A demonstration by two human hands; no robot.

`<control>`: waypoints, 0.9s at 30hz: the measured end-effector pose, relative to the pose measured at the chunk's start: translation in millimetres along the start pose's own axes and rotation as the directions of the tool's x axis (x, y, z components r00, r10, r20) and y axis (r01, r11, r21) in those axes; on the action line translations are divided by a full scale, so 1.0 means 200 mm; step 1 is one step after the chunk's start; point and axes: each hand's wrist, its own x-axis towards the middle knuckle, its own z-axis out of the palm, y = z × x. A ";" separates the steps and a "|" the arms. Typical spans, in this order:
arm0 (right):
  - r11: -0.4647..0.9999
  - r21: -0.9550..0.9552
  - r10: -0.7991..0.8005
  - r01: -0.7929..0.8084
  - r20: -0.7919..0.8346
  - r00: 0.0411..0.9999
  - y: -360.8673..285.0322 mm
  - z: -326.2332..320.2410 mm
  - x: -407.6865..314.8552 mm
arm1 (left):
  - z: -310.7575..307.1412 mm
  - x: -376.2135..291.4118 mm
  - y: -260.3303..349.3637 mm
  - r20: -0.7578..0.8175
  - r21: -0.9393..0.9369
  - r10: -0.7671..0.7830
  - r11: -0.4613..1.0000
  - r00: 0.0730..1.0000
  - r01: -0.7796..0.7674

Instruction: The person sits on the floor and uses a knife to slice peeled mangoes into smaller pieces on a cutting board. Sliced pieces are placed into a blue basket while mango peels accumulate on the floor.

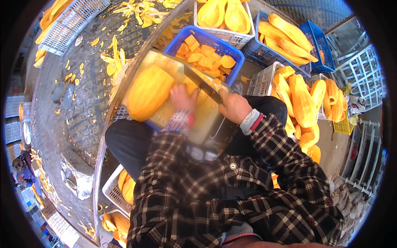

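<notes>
My right hand [234, 106] grips the handle of a wide-bladed knife [201, 82], its dark blade slanting up and left over the cutting board [198, 131]. Beneath the blade lies a piece of peeled orange squash [189, 85], partly hidden by it. My left hand [183, 97] rests on the board with fingers against that piece; its exact hold is unclear. A large peeled squash half [149, 93] lies on the board left of my left hand. Just beyond the board, a blue plastic basket [240, 63] holds cut squash chunks [206, 59].
Crates of peeled squash surround me: a white crate [223, 36] ahead, a blue crate [252, 51] and another white crate [259, 81] at right, more [113, 189] at lower left. Peel scraps [116, 62] litter the dark board floor [83, 102], where a concrete block [77, 173] sits.
</notes>
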 end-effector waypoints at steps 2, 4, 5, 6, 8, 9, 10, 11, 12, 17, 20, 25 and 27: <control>1.000 0.016 -0.011 0.010 0.062 0.998 0.00 -0.08 0.06 | 0.01 0.00 -0.01 -0.040 -0.018 0.055 0.998 0.998 -0.056; 0.999 0.024 -0.032 0.029 0.135 0.990 0.01 -0.14 0.14 | 0.02 0.00 -0.02 -0.024 -0.021 0.064 0.998 0.998 -0.065; 0.999 0.028 -0.033 0.028 0.165 0.986 0.02 -0.15 0.18 | 0.02 0.01 -0.02 -0.004 -0.019 0.058 0.998 0.998 -0.059; 0.999 0.004 -0.041 0.041 0.177 0.983 0.02 -0.15 0.21 | 0.02 0.01 -0.03 0.012 -0.019 0.051 0.999 0.999 -0.050; 0.997 -0.033 -0.068 0.076 0.186 0.980 0.01 -0.12 0.27 | 0.02 0.01 -0.03 0.002 -0.031 0.065 0.997 0.998 -0.065; 0.996 -0.044 -0.065 0.073 0.168 0.984 0.01 -0.08 0.30 | 0.01 0.01 -0.04 -0.004 -0.039 0.075 0.996 0.997 -0.076; 0.996 -0.053 -0.062 0.071 0.150 0.987 -0.01 -0.02 0.35 | 0.01 0.01 -0.04 0.005 -0.042 0.059 0.997 0.998 -0.059; 0.996 -0.055 -0.068 0.074 0.114 0.991 -0.02 0.03 0.37 | 0.01 0.01 -0.04 0.022 -0.046 0.047 0.998 0.999 -0.046; 0.999 -0.019 -0.033 0.036 0.133 0.991 -0.01 0.08 0.40 | 0.02 0.01 -0.05 0.028 -0.048 0.034 0.998 0.999 -0.033; 1.000 0.011 0.019 -0.019 0.023 1.000 0.06 0.29 0.30 | 0.03 -0.01 -0.06 0.036 -0.049 0.054 0.997 0.998 -0.052; 0.996 0.056 -0.073 0.075 -0.050 0.996 0.11 0.28 0.29 | 0.02 -0.09 -0.05 0.063 -0.120 -0.006 0.993 0.998 0.014; 0.964 0.236 -0.010 0.121 -0.425 0.905 0.10 0.04 0.29 | 0.04 -0.17 0.02 0.236 0.164 0.148 0.968 0.960 -0.190; 0.927 0.367 0.121 0.082 -0.497 0.859 0.14 -0.12 0.30 | 0.09 -0.11 0.05 0.245 0.252 0.166 0.940 0.955 -0.228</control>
